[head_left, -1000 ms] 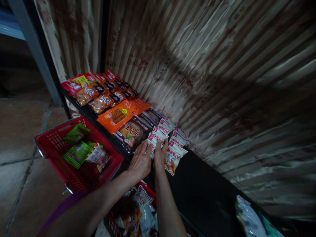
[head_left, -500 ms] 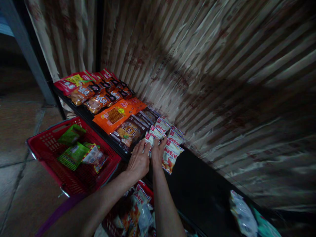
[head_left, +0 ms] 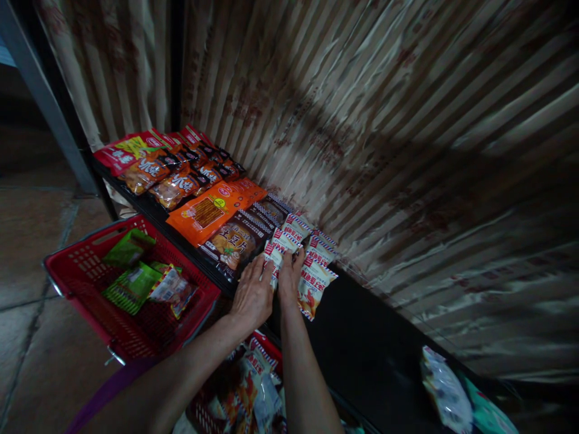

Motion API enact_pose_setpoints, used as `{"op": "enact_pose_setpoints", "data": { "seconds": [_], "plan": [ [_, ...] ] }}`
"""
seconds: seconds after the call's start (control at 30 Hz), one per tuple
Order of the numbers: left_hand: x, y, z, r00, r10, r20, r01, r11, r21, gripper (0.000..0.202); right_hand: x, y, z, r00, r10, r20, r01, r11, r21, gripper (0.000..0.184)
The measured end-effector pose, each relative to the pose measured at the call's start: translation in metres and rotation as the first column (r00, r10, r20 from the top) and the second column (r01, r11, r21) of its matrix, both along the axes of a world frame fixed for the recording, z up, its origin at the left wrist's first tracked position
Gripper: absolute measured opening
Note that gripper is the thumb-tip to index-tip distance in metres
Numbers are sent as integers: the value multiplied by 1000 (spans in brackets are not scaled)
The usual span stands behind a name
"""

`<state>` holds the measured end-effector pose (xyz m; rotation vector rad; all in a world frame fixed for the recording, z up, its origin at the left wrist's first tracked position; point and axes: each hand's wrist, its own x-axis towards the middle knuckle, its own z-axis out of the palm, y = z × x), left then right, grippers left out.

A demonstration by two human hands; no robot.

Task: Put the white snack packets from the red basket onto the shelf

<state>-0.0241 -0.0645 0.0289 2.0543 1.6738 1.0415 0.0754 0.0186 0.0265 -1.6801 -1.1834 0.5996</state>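
White snack packets (head_left: 314,283) with red lettering and striped edges lie in two overlapping rows on the black shelf. My left hand (head_left: 254,294) rests at the front of the left row, fingers stretched out and touching the nearest packet (head_left: 272,256). Close beside it, my right hand (head_left: 289,278) reaches between the two rows, its fingers extended against the packets. Part of the front packet is covered by my fingers. To the left of my hands lie dark brown packets (head_left: 233,241) and a bright orange packet (head_left: 212,211).
Red and black snack bags (head_left: 174,187) fill the shelf's far left end. A red basket (head_left: 102,241) with green packets (head_left: 131,288) stands at left. Below my arms, another basket holds more white packets (head_left: 257,386). A pale bag (head_left: 446,392) lies on the black shelf (head_left: 362,337) at right.
The view has shifted slightly. Both hands stay at nearly the same place on the white packets, which have not visibly moved.
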Motion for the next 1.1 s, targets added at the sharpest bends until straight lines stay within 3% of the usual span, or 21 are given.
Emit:
{"op": "enact_pose_setpoints", "data": {
  "seconds": [0.2, 0.33, 0.57, 0.77, 0.87, 0.97, 1.1],
  "plan": [
    [2, 1, -4, 999, 15, -31, -15, 1000, 18, 52, 2, -1, -1, 1000, -18, 4, 18, 1000, -12, 68],
    [3, 2, -5, 999, 33, -20, -32, 999, 38, 53, -1, -8, 4, 999, -4, 48, 1, 998, 55, 65],
    [4, 4, -7, 997, 74, -3, -74, 992, 107, 53, -4, -22, 11, 971, 10, 239, -49, 986, 160, 65],
    [6, 2, -15, 994, 95, -58, -87, 988, 126, 52, 11, -33, 20, 881, -29, 473, -131, 944, 303, 58],
    [7, 2, -16, 992, 106, -62, -96, 985, 146, 52, 35, -49, 16, 852, -144, 504, -56, 931, 361, 57],
    [6, 1, -10, 993, 107, -49, -97, 981, 167, 50, 61, -67, 3, 858, -268, 439, 116, 932, 342, 68],
    [13, -9, 2, 1000, -8, 10, 5, 961, 277, 44, 79, -82, -13, 913, -235, 333, 182, 966, 183, 79]
  ]
}}
